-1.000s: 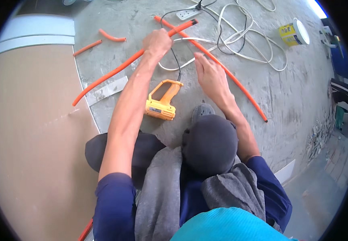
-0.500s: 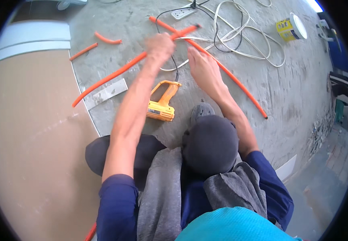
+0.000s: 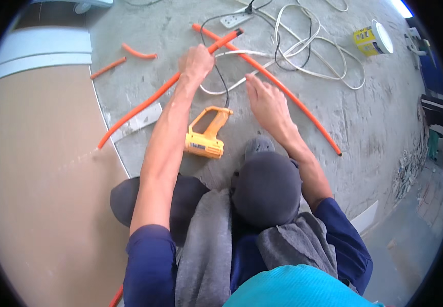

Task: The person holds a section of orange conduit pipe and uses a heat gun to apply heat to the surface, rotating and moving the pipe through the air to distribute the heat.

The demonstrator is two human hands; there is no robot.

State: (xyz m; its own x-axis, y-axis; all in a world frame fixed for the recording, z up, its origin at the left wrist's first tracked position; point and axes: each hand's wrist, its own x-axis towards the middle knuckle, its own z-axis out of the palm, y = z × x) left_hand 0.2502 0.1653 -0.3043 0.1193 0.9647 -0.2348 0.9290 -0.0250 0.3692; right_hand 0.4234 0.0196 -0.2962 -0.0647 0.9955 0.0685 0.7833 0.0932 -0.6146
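Observation:
My left hand is closed around a long orange pipe. The pipe slants from the tan board's edge up to its dark open end, which passes over a second orange pipe lying on the floor. My right hand is beside that second pipe, fingers curled and thumb against the index finger by a white cable; whatever the fingertips may hold is hidden. Between my forearms a yellow heat gun lies on its side, its black cord running up past my left hand.
Two short orange pipe pieces lie at the upper left. A white power strip and looped white cable are at the far side, with a yellow-and-white bucket to the right. A tan board covers the left floor; a white strip touches its edge.
My left hand has moved slightly left and nearer with the orange pipe, whose near end shifted toward me. My right hand has drawn back from the second pipe.

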